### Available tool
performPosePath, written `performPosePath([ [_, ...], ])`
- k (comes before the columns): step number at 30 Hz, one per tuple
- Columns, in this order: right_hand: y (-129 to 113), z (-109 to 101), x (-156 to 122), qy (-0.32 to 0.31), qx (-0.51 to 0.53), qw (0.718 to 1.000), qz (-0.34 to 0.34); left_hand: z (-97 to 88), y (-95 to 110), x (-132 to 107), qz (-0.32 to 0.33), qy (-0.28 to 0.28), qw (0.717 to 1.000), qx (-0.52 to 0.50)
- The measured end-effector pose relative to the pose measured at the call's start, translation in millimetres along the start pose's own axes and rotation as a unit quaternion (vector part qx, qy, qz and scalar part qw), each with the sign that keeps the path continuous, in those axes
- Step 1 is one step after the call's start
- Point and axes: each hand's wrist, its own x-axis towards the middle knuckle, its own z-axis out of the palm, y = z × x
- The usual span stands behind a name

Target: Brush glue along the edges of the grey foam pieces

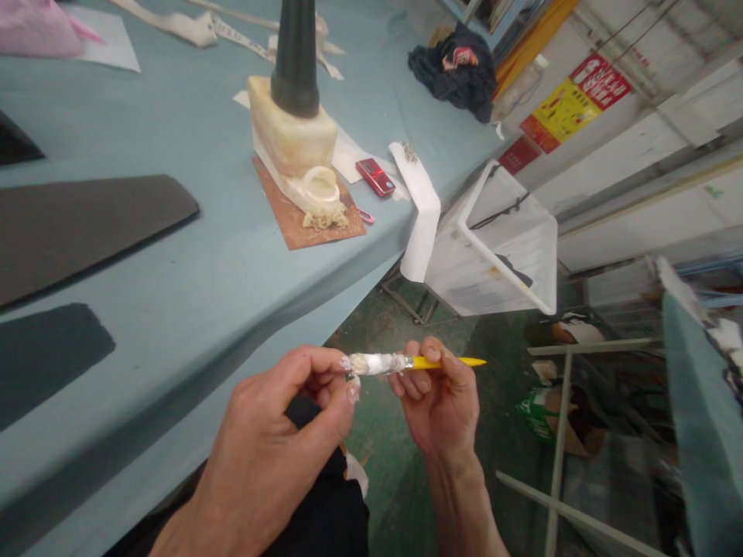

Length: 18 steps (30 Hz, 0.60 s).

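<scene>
Between my hands lies a paintbrush (pixel 380 363), held level, with a yellow pointed handle and a ferrule end coated in whitish, crusty residue. My right hand (pixel 444 387) is closed round the yellow handle near the metal collar. The fingers of my left hand (pixel 296 425) pinch the crusted bristle end, with flaky bits at the thumb and fingertips. Beyond them on the table, a yellowed glue bottle (pixel 293 143) with a dark tube on top rests on a brown board (pixel 279 209). Dried glue clumps (pixel 328 219) gather at its open spout.
A blue-green covered table (pixel 220 286) fills the left, with dark cut pieces (pixel 87 232) on it. Near its edge lie a red box-shaped gadget (pixel 375 178) and a white paper strip (pixel 421 209). A white plastic bin (pixel 464 263) stands beside it; a metal frame (pixel 560 433) is at right.
</scene>
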Motion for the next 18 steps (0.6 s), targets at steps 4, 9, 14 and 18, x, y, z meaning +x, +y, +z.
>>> performPosePath([
  [4, 0.1, -0.7, 0.3, -0.014, -0.013, 1.0, -0.019, -0.7, 1.3, 1.2, -0.002, -0.005, 1.0, -0.001],
  [9, -1.7, -2.1, 1.6, -0.032, -0.034, 0.998, -0.04, -3.1, 3.5, 3.9, 0.0, -0.006, 1.0, 0.005],
  [14, -4.4, -1.1, 0.8, -0.053, -0.049, 0.996, -0.053, -3.3, 3.2, 5.5, 0.003, -0.004, 1.0, 0.004],
  [18, -6.9, 0.5, -0.5, -0.061, -0.072, 0.993, -0.07, -3.5, 4.8, 8.3, 0.005, 0.003, 1.0, 0.003],
])
